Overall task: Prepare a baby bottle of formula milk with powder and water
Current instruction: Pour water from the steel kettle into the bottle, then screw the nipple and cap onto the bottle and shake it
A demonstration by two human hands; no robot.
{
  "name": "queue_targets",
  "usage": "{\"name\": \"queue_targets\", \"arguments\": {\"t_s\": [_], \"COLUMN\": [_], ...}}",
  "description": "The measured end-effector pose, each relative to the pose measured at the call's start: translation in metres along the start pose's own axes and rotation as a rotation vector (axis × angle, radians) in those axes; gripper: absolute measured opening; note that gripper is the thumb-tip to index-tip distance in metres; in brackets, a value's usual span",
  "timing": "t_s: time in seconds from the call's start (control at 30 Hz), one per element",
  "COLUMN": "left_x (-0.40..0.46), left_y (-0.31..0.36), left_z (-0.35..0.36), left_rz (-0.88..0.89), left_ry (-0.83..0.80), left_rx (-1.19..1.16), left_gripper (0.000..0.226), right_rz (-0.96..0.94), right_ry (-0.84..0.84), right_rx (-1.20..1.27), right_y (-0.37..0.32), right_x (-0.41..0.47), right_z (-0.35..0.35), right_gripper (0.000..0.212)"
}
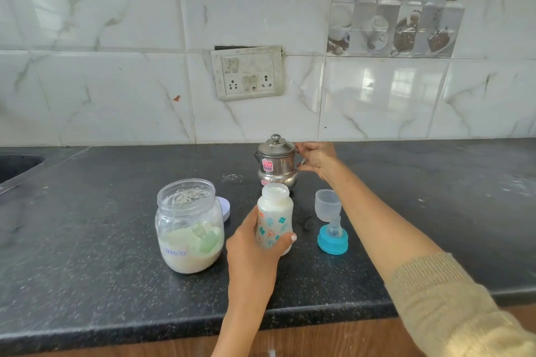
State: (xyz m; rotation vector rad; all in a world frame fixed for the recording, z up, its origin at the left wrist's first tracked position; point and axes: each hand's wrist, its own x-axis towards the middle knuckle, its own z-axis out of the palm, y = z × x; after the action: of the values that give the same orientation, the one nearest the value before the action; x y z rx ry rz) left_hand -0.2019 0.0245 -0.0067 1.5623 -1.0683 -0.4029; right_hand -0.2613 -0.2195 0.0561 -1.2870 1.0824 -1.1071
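My left hand [255, 249] grips an uncapped baby bottle [274, 217] with flower prints, white inside, standing on the black counter [87, 269]. Behind it stands a small steel pot [275, 162] with its lid on. My right hand [316, 158] holds the pot's handle on its right side. Left of the bottle is an open clear jar [188, 229] holding white powder and a green scoop [207, 238]. The blue bottle ring with its teat [332, 239] stands to the right, and a clear cap [327, 204] is just behind it.
A white jar lid [224, 207] lies behind the jar. A sink edge [17, 171] shows at far left. The tiled wall carries a switch and socket plate [248, 72]. The counter's front edge [290, 319] runs below my arms.
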Motion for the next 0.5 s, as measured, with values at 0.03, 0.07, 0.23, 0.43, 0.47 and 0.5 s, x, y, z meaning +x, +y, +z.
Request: {"name": "queue_targets", "arguments": {"t_s": [0.03,0.07,0.23,0.43,0.47,0.5], "left_x": [0.0,0.0,0.0,-0.001,-0.001,-0.001], "left_y": [0.0,0.0,-0.001,-0.002,-0.002,-0.002], "left_z": [0.0,0.0,-0.001,-0.001,-0.001,-0.001], "left_rz": [0.0,0.002,0.008,0.004,0.009,0.011], "left_ry": [-0.001,-0.002,0.0,-0.003,-0.005,-0.006], "left_rx": [-0.002,-0.002,-0.008,-0.009,-0.015,-0.018], "left_gripper": [0.067,0.068,0.07,0.069,0.068,0.067], "right_rz": [-0.006,-0.014,-0.025,0.036,0.041,0.038], "right_ry": [0.004,0.008,-0.013,-0.107,-0.116,-0.12], "right_rx": [-0.005,-0.005,0.018,0.019,0.022,0.012], "right_y": [0.003,0.005,0.007,0.002,0.001,0.001], "right_x": [0.002,0.003,0.001,-0.009,-0.01,-0.01], "right_z": [0.0,0.001,-0.002,-0.009,-0.011,-0.012], "right_gripper": [0.029,0.029,0.029,0.031,0.031,0.031]}}
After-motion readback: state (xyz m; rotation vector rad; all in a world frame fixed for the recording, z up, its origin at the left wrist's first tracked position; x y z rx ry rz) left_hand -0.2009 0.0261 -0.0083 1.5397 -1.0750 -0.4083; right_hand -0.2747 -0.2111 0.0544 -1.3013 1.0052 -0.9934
